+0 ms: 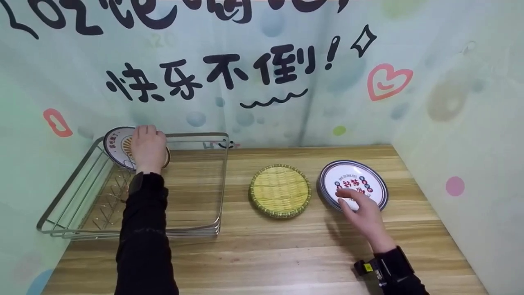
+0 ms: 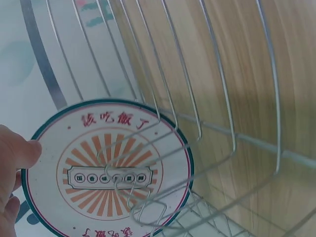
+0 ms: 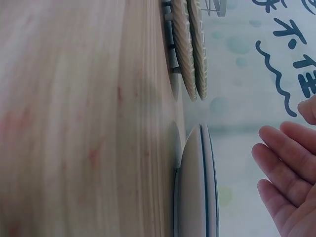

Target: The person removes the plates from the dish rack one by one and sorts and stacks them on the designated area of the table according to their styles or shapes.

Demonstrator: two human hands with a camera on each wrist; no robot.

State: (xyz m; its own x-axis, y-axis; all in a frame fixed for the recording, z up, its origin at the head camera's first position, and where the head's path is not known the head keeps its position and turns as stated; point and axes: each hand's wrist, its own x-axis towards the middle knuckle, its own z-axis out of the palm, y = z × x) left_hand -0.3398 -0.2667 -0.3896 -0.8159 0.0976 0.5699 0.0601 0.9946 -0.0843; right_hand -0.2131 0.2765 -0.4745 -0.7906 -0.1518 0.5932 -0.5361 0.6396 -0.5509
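Observation:
My left hand [image 1: 149, 149] grips a white plate [image 1: 117, 147] by its edge at the rear left of a metal wire dish rack [image 1: 196, 135]. In the left wrist view this plate [image 2: 106, 116] has a dark green rim and an orange sunburst print. Its face stands tilted behind the rack's wires, with the thumb at the rim. My right hand [image 1: 364, 219] hovers above a small stack of white plates [image 1: 350, 182] with blue rims. Its fingers [image 3: 281, 153] are relaxed, apart from the plates and holding nothing.
Between the rack and the stacked plates lies a round woven bamboo tray [image 1: 280, 190]; the right wrist view shows two such woven edges [image 3: 185, 54] together. A printed cloth wall [image 1: 270, 119] closes off the back of the wooden table [image 1: 262, 254].

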